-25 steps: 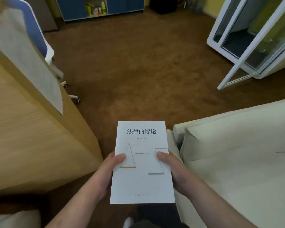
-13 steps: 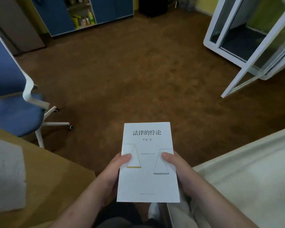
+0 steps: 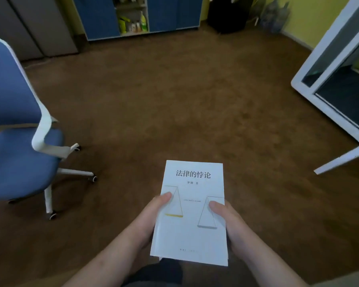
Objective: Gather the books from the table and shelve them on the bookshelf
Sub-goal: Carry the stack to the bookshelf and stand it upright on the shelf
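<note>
I hold a white book (image 3: pixel 192 212) flat in front of me, its cover up, showing black characters and a drawing of scales. My left hand (image 3: pixel 151 216) grips its left edge with the thumb on the cover. My right hand (image 3: pixel 226 220) grips the right edge the same way. The fingers of both hands are hidden under the book. A blue cabinet with an open shelf bay (image 3: pixel 133 15) stands against the far wall, with bottles and packets in the bay.
A blue swivel chair (image 3: pixel 19 146) with a white frame and castors stands at the left. Brown carpet (image 3: pixel 174 96) spreads ahead to the cabinet. A white-framed glass booth (image 3: pixel 327 79) with an open door stands at the right. A black bin (image 3: pixel 228 15) sits by the far wall.
The view has swung away from the wooden desk and the pale sofa, which have left the frame. The chair and cabinet are nearer. Both hands hold the book as before.
</note>
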